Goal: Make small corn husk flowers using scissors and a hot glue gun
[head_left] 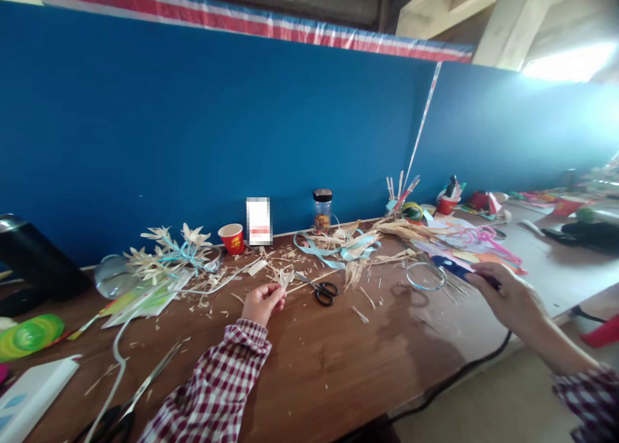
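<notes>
My left hand [262,302] pinches a small pale piece of dried husk [285,278] above the brown table [309,359]. Black-handled scissors [320,289] lie just to its right. My right hand [503,295] reaches out to the right and is closed on a dark blue tool [457,269] whose black cord [464,372] trails off the table's edge. A clear ring-shaped roll of tape [425,276] lies beside that tool. Both sleeves are red and white plaid.
Husk scraps and light blue ribbon [338,249] litter the table. A husk flower bunch [167,253], red paper cup [232,238], jar with black lid [322,211] and coloured paper pile [464,243] stand along the blue wall. Long scissors [145,385] lie near the front left.
</notes>
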`<state>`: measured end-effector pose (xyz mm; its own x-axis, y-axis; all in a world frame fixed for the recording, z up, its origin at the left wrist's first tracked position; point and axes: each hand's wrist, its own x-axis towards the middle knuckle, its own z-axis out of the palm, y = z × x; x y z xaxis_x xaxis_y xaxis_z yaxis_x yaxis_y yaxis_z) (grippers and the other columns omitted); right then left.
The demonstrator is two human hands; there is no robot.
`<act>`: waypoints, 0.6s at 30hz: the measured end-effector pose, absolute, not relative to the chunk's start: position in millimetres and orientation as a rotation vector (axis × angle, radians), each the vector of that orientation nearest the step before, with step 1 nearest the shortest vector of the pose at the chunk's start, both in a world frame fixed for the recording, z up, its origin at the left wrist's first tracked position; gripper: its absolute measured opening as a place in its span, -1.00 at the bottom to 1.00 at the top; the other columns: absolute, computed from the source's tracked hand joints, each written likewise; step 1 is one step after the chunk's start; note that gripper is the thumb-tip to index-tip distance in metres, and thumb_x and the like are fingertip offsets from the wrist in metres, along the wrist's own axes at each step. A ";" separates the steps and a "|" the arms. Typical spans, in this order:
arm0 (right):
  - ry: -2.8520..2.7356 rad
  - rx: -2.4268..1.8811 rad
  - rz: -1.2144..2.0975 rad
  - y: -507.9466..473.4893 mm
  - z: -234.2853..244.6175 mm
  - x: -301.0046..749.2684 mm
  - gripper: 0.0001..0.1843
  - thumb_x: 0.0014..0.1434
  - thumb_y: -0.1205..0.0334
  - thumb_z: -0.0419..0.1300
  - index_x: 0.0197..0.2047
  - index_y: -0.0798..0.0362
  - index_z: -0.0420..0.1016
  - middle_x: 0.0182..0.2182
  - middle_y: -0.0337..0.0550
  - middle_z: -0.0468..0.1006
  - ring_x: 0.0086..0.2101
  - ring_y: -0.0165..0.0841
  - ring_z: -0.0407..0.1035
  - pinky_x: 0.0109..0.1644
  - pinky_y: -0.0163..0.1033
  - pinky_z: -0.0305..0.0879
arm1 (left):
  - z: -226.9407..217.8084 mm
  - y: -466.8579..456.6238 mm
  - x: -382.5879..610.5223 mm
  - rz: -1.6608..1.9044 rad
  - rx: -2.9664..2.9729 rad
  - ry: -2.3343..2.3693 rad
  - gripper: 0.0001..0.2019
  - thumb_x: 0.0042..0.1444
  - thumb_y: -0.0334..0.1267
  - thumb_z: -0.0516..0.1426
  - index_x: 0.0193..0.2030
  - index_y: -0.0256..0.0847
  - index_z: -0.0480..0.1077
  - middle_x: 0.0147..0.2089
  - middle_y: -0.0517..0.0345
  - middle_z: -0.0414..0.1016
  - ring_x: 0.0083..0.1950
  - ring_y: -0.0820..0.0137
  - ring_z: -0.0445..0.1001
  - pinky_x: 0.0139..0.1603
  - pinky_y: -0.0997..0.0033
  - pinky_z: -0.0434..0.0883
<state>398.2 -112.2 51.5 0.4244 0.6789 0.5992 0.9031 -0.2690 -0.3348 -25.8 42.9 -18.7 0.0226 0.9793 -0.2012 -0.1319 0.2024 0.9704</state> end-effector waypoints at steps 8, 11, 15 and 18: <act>-1.195 -1.925 -0.362 -106.8 51.7 398.7 -0.60 -0.05 -0.08 0.07 -0.23 0.02 0.39 -0.33 -0.07 0.52 -0.37 -0.23 0.39 -0.34 -0.19 0.27 | -16.6 42.3 -25.8 1.100 0.960 1.213 -0.79 -0.23 -0.29 0.30 -0.43 -0.32 0.42 -0.52 0.12 0.48 -0.57 0.52 0.39 -0.55 0.56 0.38; -1.082 -1.822 -0.227 -102.7 56.8 390.6 -0.61 -0.08 -0.04 0.13 -0.26 0.06 0.41 -0.39 -0.10 0.49 -0.39 -0.27 0.37 -0.33 -0.20 0.28 | -15.8 41.8 -25.4 1.099 0.969 1.201 -0.81 -0.21 -0.31 0.28 -0.43 -0.34 0.42 -0.52 0.10 0.48 -0.57 0.52 0.39 -0.56 0.57 0.38; -0.764 -1.525 0.246 -98.1 63.5 372.5 -0.59 -0.19 0.00 0.26 -0.30 0.08 0.40 -0.51 -0.22 0.40 -0.54 -0.41 0.29 -0.50 -0.31 0.28 | -16.3 41.9 -25.0 1.111 0.970 1.208 -0.82 -0.19 -0.32 0.27 -0.42 -0.35 0.42 -0.52 0.10 0.48 -0.58 0.53 0.39 -0.59 0.60 0.37; -0.582 -1.373 0.584 -95.3 62.5 360.1 -0.60 -0.21 0.03 0.32 -0.34 0.08 0.38 -0.54 -0.24 0.36 -0.61 -0.46 0.25 -0.63 -0.36 0.24 | -16.9 41.7 -25.5 1.112 0.969 1.202 -0.81 -0.21 -0.30 0.27 -0.42 -0.35 0.42 -0.53 0.11 0.48 -0.58 0.54 0.38 -0.58 0.60 0.37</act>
